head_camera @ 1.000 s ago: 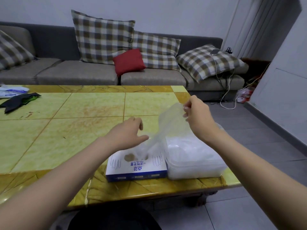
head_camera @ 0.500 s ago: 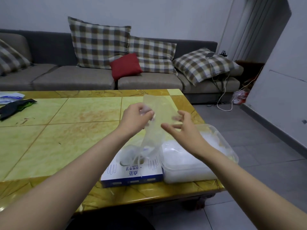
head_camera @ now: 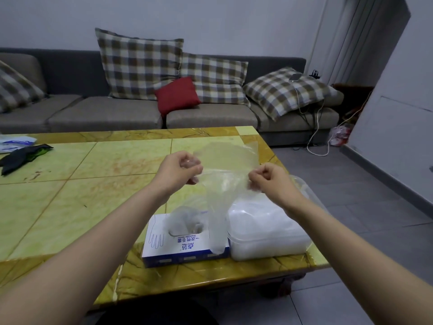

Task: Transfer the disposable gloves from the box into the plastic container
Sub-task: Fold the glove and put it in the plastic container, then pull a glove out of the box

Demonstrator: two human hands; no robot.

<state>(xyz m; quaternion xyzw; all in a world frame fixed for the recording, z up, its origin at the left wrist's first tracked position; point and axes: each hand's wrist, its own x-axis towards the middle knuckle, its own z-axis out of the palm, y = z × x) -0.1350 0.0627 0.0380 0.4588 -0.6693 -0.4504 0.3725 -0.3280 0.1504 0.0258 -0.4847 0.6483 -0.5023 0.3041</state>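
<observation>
Pinching the left edge of one clear glove (head_camera: 226, 168), the left hand (head_camera: 179, 168) holds it up, stretched toward the right hand (head_camera: 269, 180), which pinches the other edge, probably to flatten it. Its tail hangs over the box (head_camera: 164, 245), just left of the part-filled plastic container (head_camera: 269, 240).
</observation>
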